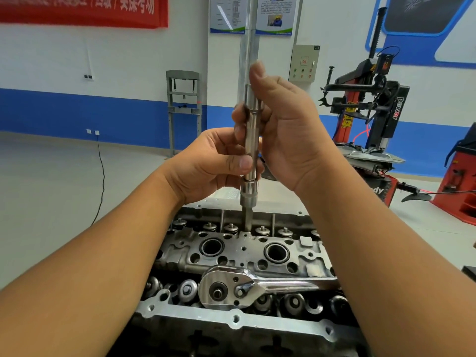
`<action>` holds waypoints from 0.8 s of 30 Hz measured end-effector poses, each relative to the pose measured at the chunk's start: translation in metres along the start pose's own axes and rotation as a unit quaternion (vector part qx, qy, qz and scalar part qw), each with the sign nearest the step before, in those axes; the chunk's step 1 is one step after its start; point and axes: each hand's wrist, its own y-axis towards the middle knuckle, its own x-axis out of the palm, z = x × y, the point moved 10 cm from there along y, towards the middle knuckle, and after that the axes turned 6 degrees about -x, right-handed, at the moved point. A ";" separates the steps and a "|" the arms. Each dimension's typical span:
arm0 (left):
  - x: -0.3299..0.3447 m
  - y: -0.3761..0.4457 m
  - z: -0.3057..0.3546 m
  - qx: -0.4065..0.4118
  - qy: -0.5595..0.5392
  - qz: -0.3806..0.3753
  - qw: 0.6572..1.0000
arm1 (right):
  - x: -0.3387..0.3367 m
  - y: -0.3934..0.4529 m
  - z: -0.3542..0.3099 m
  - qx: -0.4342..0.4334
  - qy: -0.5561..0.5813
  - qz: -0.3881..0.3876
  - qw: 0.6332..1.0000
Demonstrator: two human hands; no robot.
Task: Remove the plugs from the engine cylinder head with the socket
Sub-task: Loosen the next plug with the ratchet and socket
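A long chrome socket on an extension bar [251, 150] stands upright above the grey engine cylinder head [242, 251]. Its narrow lower end reaches down to the head between the valve springs. My left hand [213, 163] pinches the bar's lower part just above the wide socket collar [249, 194]. My right hand [283, 135] holds the bar higher up, fingers curled round it and thumb pointing upward. Two round plug wells [212, 247] [276, 252] show dark and open in the head. No plug is visible.
A chrome ratchet wrench [226, 287] lies flat across the near side of the cylinder head, handle running right under my right forearm. A tyre changer [371, 119] stands at the right, a grey press frame [183, 109] by the far wall.
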 end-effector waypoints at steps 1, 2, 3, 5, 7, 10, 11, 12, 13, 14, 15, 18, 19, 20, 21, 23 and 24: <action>-0.001 0.000 0.000 0.001 -0.002 0.002 1.000 | 0.001 0.000 -0.001 -0.005 0.002 -0.002 1.000; -0.001 -0.001 0.000 0.000 -0.005 -0.001 1.000 | 0.002 0.000 -0.001 -0.003 0.009 -0.005 1.000; 0.000 -0.002 0.000 -0.003 -0.008 -0.011 1.000 | 0.004 0.000 0.000 0.003 0.021 -0.008 1.000; 0.001 -0.004 -0.001 -0.009 -0.017 -0.034 0.999 | 0.006 0.000 0.002 0.019 0.047 -0.012 0.999; 0.001 -0.005 -0.002 -0.013 -0.015 -0.038 0.999 | 0.006 0.000 0.003 0.027 0.062 -0.013 0.998; 0.002 -0.005 -0.002 -0.009 -0.008 -0.037 0.999 | 0.004 0.000 0.004 0.029 0.055 -0.012 0.998; 0.002 -0.004 -0.001 -0.006 -0.009 -0.036 0.999 | 0.003 0.000 0.004 0.027 0.040 -0.009 0.999; 0.003 -0.004 0.000 -0.003 -0.011 -0.036 0.999 | 0.001 0.000 0.003 0.024 0.022 -0.005 0.999; 0.004 -0.003 0.000 -0.001 -0.012 -0.035 0.999 | 0.000 0.000 0.002 0.019 0.008 -0.002 1.000; 0.004 -0.003 0.001 0.001 -0.013 -0.034 0.999 | -0.001 0.000 0.001 0.013 -0.001 -0.002 1.000; 0.004 -0.003 0.002 0.002 -0.014 -0.033 0.999 | -0.001 0.000 0.000 0.006 -0.005 -0.003 1.000; 0.004 -0.003 0.001 -0.002 -0.019 -0.035 0.999 | 0.002 0.001 -0.001 0.000 0.007 -0.012 1.000; 0.004 -0.003 0.001 -0.007 -0.019 -0.040 0.999 | 0.003 0.001 0.000 0.005 0.018 -0.016 1.000; 0.004 -0.003 -0.001 -0.011 -0.020 -0.047 0.999 | 0.004 0.000 0.001 0.012 0.031 -0.018 0.999; 0.004 -0.003 -0.001 -0.013 -0.020 -0.053 0.998 | 0.005 0.000 0.003 0.020 0.041 -0.018 0.999; 0.005 -0.003 -0.002 -0.013 -0.017 -0.056 0.998 | 0.004 0.001 0.006 0.031 0.055 -0.016 0.998; 0.004 -0.003 -0.002 -0.011 -0.014 -0.053 0.998 | 0.003 0.001 0.006 0.033 0.052 -0.014 0.998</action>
